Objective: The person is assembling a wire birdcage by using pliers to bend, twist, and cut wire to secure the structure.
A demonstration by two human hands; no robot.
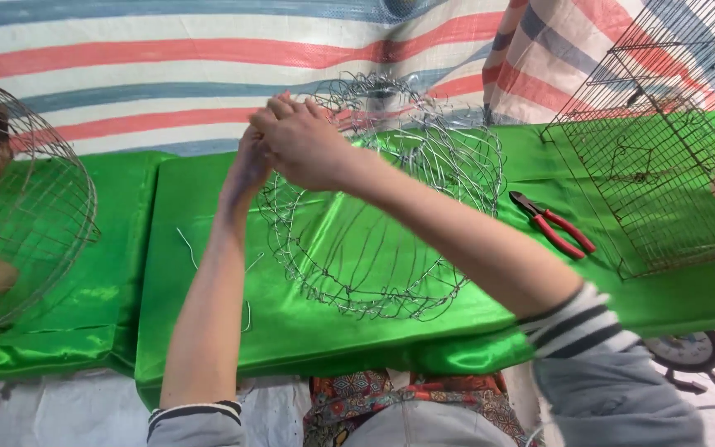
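Observation:
A round silver wire basket frame [391,215] lies on its side on the green satin cloth [208,207], its open mouth facing me. Both my hands meet at its upper left rim. My right hand [304,145] is closed over the rim wires, crossing in front of my left hand [248,165], which grips the same edge from behind and is partly hidden. Thin wire ends stick out near my fingers.
Red-handled pliers [554,225] lie on the cloth right of the basket. A rectangular wire cage [664,157] stands at the right, a round wire cage [18,207] at the left. Loose wire bits [188,248] lie by my left forearm. A striped tarp hangs behind.

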